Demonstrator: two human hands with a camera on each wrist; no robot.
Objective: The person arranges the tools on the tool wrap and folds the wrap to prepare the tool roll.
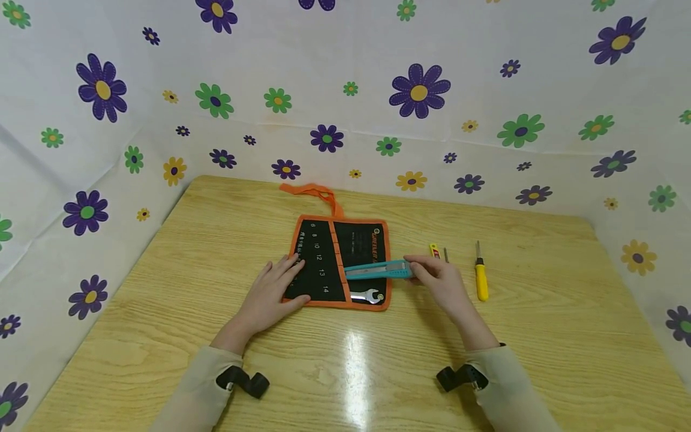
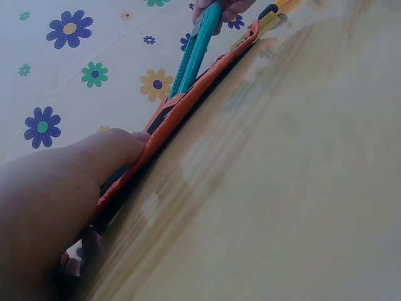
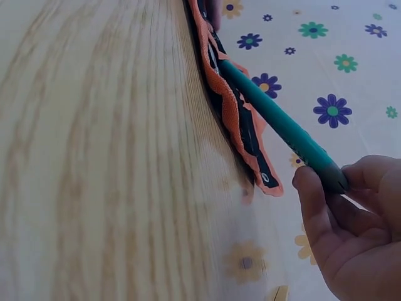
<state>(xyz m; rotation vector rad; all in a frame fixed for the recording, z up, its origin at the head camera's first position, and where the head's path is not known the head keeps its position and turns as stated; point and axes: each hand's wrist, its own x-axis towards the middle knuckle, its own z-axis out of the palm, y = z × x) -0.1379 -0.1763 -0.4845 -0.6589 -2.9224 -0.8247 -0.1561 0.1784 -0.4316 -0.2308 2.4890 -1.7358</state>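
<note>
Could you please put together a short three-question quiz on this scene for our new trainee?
1. Multiple choice: What does the right hand hold?
A) a hammer
B) a teal utility knife
C) a pair of scissors

2. True or false: The left hand rests on the tool pouch.

3. Fill in the blank: In the head view, the rightmost tool, a screwdriver, has a ____ handle.

Key:
1. B, pinched near one end between the fingers and thumb.
2. True.
3. Yellow.
</note>
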